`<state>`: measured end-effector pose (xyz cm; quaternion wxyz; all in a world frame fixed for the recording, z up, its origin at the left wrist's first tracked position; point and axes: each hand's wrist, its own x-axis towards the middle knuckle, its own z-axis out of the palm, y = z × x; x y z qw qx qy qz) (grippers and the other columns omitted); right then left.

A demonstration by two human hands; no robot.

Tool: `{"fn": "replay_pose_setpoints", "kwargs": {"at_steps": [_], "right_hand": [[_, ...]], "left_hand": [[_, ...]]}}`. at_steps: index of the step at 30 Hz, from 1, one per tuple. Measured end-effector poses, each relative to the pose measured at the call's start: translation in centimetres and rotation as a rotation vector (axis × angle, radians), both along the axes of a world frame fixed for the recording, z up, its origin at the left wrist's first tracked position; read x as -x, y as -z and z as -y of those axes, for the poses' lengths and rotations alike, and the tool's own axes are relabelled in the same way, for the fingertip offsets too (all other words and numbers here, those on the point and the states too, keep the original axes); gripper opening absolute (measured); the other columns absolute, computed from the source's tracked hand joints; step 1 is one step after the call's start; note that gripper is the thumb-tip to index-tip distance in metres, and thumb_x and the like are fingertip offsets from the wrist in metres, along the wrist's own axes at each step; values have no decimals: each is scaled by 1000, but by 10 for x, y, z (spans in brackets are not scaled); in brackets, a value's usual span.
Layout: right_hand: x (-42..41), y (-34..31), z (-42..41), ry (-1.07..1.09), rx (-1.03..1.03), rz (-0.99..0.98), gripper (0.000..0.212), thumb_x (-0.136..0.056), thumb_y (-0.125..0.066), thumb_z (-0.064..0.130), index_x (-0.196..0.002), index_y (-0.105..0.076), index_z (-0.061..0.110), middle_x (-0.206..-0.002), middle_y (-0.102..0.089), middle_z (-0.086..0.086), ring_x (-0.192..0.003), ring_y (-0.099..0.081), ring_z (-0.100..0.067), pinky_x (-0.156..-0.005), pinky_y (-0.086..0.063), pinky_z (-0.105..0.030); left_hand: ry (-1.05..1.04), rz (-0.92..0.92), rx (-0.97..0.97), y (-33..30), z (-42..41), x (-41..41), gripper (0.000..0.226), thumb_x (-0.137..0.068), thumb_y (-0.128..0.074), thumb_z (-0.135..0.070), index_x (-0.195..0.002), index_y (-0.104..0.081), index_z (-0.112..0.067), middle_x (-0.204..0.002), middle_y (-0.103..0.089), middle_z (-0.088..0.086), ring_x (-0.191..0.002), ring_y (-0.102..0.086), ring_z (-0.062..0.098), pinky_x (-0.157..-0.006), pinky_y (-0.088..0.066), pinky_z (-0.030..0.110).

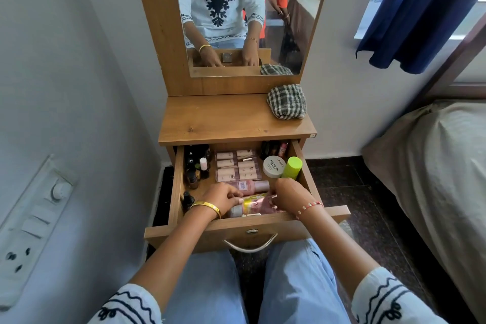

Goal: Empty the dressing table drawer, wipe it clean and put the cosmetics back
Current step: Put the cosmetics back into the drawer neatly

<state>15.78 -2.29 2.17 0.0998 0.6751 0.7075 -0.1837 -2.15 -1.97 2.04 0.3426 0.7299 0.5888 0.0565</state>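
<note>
Wall switch panel [31,221] sat at far left of view. Drawer [177,181] of the dressing table was pulled fully out toward the person, still full of cosmetics.

Left column of drawer: dark small bottles [193,163] standing along the left wall, one with a pale pink cap. Centre, far half: clear boxes of pink items [238,166] lying flat. Just nearer, a pink bottle [253,186] lay on its side.

Left hand [222,198] was inside the near half of the drawer, fingers curled, its grip closed on a yellow-and-pink packet [253,204] lying at the near wall. Gold bangle on that wrist.

Right hand [288,196] was in the near right part of the drawer, fingers curled down onto the same packet; the fingertips were hidden, so how firm the grip was could not be told. Beaded band on that wrist.

Right of centre, far: white round jar [273,166] marked "nail polish", touching a lime-green capped bottle [291,167] to its right.

On the worktop [223,118], far right corner, a checked cloth [287,102] lay bunched. Mirror [236,21] stood behind. Bed [434,166] at right.
</note>
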Motion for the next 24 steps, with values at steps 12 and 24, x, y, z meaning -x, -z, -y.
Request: {"fn": "replay_pose_setpoints", "kwargs": {"at_steps": [12, 24], "right_hand": [[-2, -13, 15, 43, -147, -317, 25, -90, -57, 19, -113, -62, 11, -109, -66, -9, -101, -63, -25, -86, -53, -32], [-8, -43, 40, -113, 151, -594, 28, -81, -71, 19, -108, -69, 15, -99, -70, 2, -83, -63, -5, -76, -49, -12]], "left_hand": [[-345, 363, -287, -17, 8, 7, 19, -91, -52, -15, -102, -68, -14, -105, -67, 0, -93, -57, 9, -76, -42, 17], [39, 252, 105, -30, 38, 21, 29, -72, -75, -33, -97, -72, -19, -95, -70, -5, -93, -64, 11, -88, -53, 28]]}}
